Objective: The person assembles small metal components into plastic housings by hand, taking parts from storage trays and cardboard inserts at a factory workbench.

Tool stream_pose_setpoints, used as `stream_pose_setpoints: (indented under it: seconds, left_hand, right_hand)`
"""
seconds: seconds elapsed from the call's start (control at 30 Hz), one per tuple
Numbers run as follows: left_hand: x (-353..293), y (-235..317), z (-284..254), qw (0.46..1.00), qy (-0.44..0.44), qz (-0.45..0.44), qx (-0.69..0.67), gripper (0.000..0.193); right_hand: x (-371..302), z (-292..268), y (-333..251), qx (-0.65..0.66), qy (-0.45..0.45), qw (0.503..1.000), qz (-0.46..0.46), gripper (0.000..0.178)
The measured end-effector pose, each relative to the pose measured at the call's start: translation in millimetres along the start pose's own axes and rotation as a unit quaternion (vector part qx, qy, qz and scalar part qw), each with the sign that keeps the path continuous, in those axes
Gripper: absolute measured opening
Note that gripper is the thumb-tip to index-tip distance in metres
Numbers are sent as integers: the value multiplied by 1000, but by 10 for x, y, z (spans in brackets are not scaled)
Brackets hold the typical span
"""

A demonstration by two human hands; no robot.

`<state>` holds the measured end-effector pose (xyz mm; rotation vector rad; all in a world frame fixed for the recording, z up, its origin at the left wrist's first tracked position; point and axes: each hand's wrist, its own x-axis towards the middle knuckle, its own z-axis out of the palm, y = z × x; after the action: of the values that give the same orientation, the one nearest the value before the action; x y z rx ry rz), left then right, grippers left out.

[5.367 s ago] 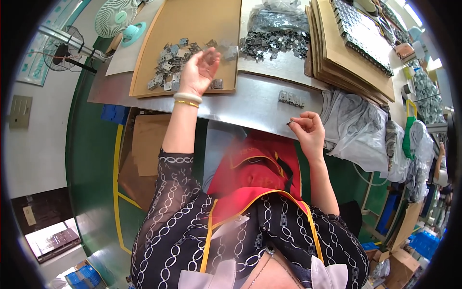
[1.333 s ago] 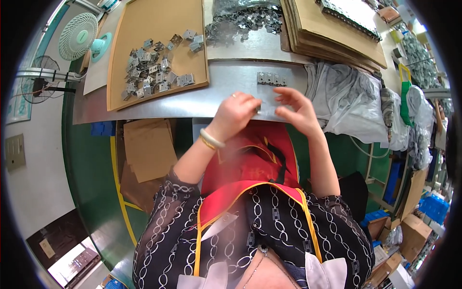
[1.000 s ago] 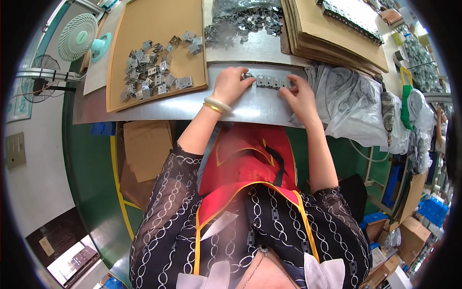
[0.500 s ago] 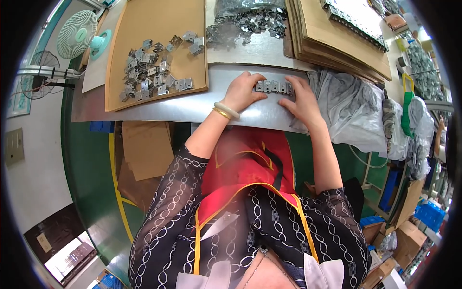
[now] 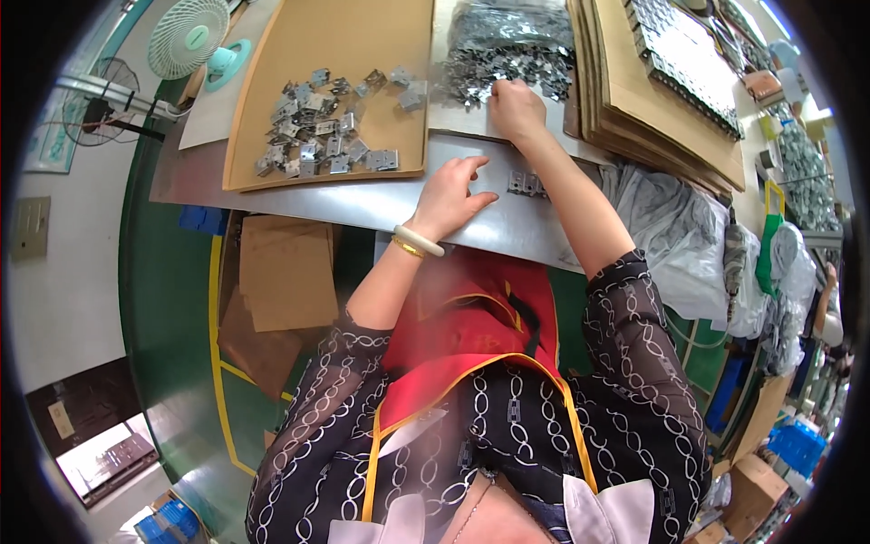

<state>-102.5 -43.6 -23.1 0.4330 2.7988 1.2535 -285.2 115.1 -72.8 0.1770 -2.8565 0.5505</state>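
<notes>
My left hand [image 5: 453, 195] hovers low above the metal tabletop [image 5: 362, 210], fingers and thumb apart with nothing between them. Just right of it lies a short row of small silver metal brackets [image 5: 523, 183], its right end hidden by my right forearm. My right hand [image 5: 517, 109] reaches to the near edge of a heap of small, thin metal pieces [image 5: 480, 72]. Its fingers are curled down, and their tips are hard to see; whatever they pinch is hidden.
On the left, a shallow cardboard tray [image 5: 419, 136] holds scattered metal brackets [image 5: 317, 127]. Stacked cardboard sheets [image 5: 625, 127] at the right carry rows of metal parts [image 5: 693, 72]. Grey cloth and plastic bags [image 5: 675, 227] hang at the table's right. A green fan [image 5: 195, 38] stands far left.
My right hand has left the bracket row and moved away from me to the heap of metal pieces. My left hand stays beside the row. The view has shifted slightly.
</notes>
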Motion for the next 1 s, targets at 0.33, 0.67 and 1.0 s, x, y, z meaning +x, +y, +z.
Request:
stream_pose_setpoints:
  seconds: [0.33, 0.67, 1.0]
  left_hand:
    - [-153, 174, -253, 936, 127, -6, -327, 31]
    - [-413, 477, -150, 867, -22, 37, -496, 10]
    - [-623, 577, 65, 773, 11, -2, -634, 9]
  right_hand:
    - [-1028, -1336, -80, 521, -283, 804, 42, 29]
    - [-1922, -1426, -17, 702, -212, 678, 55, 15]
    - [-2286, -1337, -344, 757, -89, 641, 88, 13]
